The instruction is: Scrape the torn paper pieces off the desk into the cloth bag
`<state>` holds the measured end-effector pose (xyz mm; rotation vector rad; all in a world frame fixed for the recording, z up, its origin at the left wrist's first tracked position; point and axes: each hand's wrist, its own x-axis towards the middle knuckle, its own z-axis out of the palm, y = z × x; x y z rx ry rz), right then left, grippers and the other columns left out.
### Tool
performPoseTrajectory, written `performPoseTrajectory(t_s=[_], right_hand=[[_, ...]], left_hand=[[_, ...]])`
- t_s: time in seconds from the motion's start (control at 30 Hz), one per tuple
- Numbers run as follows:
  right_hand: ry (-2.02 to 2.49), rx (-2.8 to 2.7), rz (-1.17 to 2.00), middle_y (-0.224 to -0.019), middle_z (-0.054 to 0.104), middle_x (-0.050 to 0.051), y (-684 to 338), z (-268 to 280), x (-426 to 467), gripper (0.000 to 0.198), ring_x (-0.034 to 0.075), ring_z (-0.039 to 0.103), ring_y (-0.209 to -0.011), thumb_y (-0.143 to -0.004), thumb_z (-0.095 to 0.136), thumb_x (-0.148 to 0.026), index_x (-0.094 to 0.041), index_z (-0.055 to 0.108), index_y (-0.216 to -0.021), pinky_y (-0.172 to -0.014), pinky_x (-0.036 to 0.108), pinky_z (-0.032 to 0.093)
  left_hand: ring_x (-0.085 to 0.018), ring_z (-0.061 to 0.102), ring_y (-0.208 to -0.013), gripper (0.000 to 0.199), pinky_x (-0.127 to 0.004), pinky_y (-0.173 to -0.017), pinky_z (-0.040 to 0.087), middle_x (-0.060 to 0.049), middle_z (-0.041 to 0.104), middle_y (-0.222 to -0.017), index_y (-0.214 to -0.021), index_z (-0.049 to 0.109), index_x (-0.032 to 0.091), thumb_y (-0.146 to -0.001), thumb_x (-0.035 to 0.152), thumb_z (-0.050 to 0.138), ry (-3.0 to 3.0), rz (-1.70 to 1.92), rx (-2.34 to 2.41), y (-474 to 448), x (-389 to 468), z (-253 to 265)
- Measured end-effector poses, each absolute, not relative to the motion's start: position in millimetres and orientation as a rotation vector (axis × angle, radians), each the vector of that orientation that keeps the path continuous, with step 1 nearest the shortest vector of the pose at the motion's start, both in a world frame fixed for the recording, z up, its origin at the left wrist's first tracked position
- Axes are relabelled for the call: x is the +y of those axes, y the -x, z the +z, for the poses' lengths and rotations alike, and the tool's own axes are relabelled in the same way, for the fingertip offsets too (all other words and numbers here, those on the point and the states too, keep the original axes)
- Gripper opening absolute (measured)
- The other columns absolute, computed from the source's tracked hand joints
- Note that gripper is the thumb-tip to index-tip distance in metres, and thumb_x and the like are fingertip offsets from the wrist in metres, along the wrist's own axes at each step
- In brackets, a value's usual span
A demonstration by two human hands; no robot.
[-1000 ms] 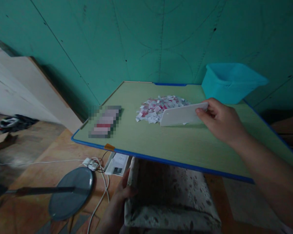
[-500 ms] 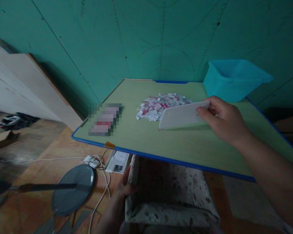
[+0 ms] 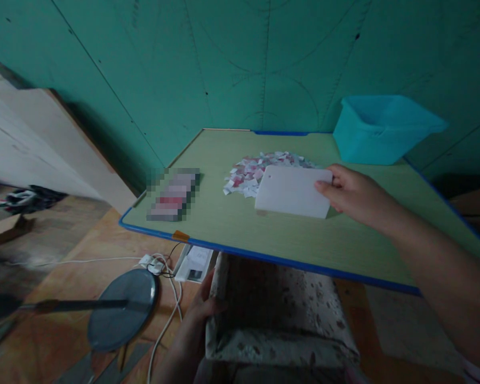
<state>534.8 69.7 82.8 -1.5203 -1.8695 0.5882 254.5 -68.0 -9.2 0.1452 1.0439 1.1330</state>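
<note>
Right hand (image 3: 350,189) pinches white card (image 3: 290,194) over table (image 3: 220,224) | left hand (image 3: 203,309) grips cloth box (image 3: 280,345) below table | fast push could scatter paper bits (image 3: 246,175) off table

Green wall (image 3: 224,58) facing you, pale panel (image 3: 64,144) slanting at your left, cardboard box (image 3: 6,229) on the floor (image 3: 80,242), round grey disc (image 3: 122,325) nearer you, white cord (image 3: 100,261) behind it

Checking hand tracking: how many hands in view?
2: right hand, fingers holding the thin white rectangular plastic plate; left hand on the left side of the pale spotted fabric box. Some fingers are hidden.
</note>
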Motion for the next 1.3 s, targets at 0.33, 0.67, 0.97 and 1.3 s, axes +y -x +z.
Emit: performPoseTrajectory(t_s=[0.33, 0.67, 0.97, 1.3], right_hand=[[1.362, -1.917, 1.327, -0.048, 0.044, -0.008, -521, 86, 55, 0.015, 0.003, 0.033, -0.034, -0.081, 0.049, -0.032, -0.017, 0.046, -0.081, -0.035, 0.017, 0.023], [1.425, -1.811, 1.195, -0.044, 0.04, -0.009, -519, 82, 60, 0.011, 0.004, 0.034, -0.032, -0.083, 0.047, -0.028, -0.018, 0.044, -0.079, -0.034, 0.018, 0.022], [1.346, -1.913, 1.463, -0.055, 0.049, -0.007, -518, 80, 54, 0.019, 0.002, 0.034, -0.032, -0.083, 0.048, -0.036, -0.017, 0.045, -0.085, -0.035, 0.018, 0.021], [1.261, -1.864, 1.457, -0.057, 0.048, -0.007, -516, 90, 50, 0.019, 0.002, 0.037, -0.033, -0.081, 0.052, -0.035, -0.017, 0.046, -0.082, -0.034, 0.018, 0.023]], left_hand=[[-0.006, 0.053, -0.044, 0.045, -0.013, -0.043, 0.038, 0.009, 0.068, -0.054, -0.077, 0.069, 0.023, -0.038, 0.001, 0.065, -0.152, 1.116, 1.089, -256, -68, -8], [-0.007, 0.055, -0.047, 0.045, -0.011, -0.044, 0.04, 0.009, 0.069, -0.055, -0.072, 0.073, 0.026, -0.037, -0.002, 0.064, -0.148, 1.122, 1.12, -253, -68, -13], [-0.008, 0.057, -0.05, 0.038, -0.013, -0.047, 0.042, 0.009, 0.07, -0.058, -0.064, 0.07, 0.026, -0.038, -0.001, 0.064, -0.196, 1.157, 1.062, -256, -69, -13], [-0.009, 0.053, -0.046, 0.049, -0.016, -0.044, 0.039, 0.009, 0.068, -0.056, -0.079, 0.074, 0.027, -0.039, 0.0, 0.063, -0.206, 1.114, 1.111, -256, -69, -12]])
